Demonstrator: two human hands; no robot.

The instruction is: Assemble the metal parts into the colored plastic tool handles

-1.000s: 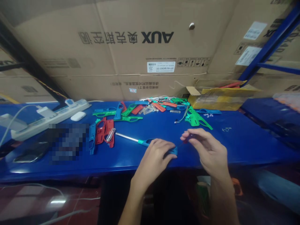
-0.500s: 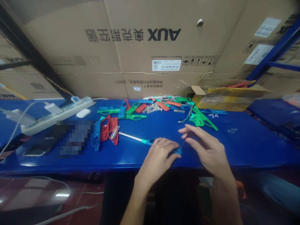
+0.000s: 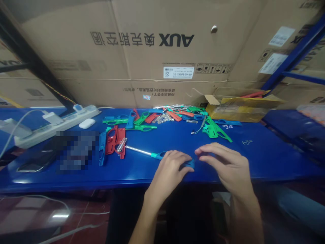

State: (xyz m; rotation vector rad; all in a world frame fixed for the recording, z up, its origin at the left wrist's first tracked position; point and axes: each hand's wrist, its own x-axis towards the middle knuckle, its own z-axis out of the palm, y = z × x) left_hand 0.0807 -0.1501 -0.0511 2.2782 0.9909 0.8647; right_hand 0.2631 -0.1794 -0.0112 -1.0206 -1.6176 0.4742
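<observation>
My left hand (image 3: 174,164) is closed over the handle of a blue long-nosed lighter (image 3: 190,164), which lies on the table. Its silver metal tube (image 3: 138,150) points left, with a turquoise collar at the base. The palm hides most of the handle. To the right of the handle's end, apart from it, my right hand (image 3: 225,161) is raised with thumb and fingertips drawn together. Whatever sits in that pinch is too small to make out. Left of the tube's tip lie red handle shells (image 3: 111,144), a clear fuel tank (image 3: 122,144) and a blue handle shell (image 3: 102,147).
Green, blue and red lighter parts (image 3: 175,115) are heaped at the back of the blue table (image 3: 152,174). An open cardboard box (image 3: 236,110) stands back right. Tiny white pieces (image 3: 227,126) lie near it. A power strip (image 3: 58,125), a white case (image 3: 87,123) and a phone (image 3: 35,162) are at left.
My right hand's fingertips have drawn closer together and turned slightly. My left hand stays on the blue lighter. The whole view has shifted a little.
</observation>
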